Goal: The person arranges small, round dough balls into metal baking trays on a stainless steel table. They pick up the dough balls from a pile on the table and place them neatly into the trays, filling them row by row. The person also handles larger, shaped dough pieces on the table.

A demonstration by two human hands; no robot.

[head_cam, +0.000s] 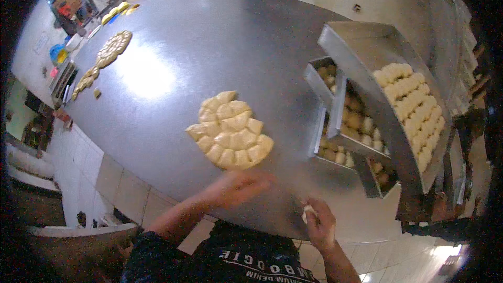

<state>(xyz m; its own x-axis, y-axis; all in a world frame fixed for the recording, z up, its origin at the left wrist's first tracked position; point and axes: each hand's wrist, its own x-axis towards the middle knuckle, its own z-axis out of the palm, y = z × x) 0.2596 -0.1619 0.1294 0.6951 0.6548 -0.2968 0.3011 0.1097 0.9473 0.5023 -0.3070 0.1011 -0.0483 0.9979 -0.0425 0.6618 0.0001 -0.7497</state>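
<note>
A flat group of cut dough pieces (232,133) lies on the steel table (251,47) in front of me, its cuts dividing it into several rounded and pointed pieces. Just below its near edge is my left hand (245,188), blurred, with its fingers stretched to the right. Blur hides whether that hand touches the dough or holds anything. My right hand (321,222), at the table's near edge to the right, is closed around a small pale object (307,213). Most of this object is hidden by the fingers, so its kind is unclear.
Right of the dough stand stacked metal trays (334,118) with round dough balls (353,120). A larger tilted tray (349,59) holds rows of dough pieces (416,114). At the far left lie a round of cut dough (114,49), a dough strip (86,80) and a small scrap (97,93).
</note>
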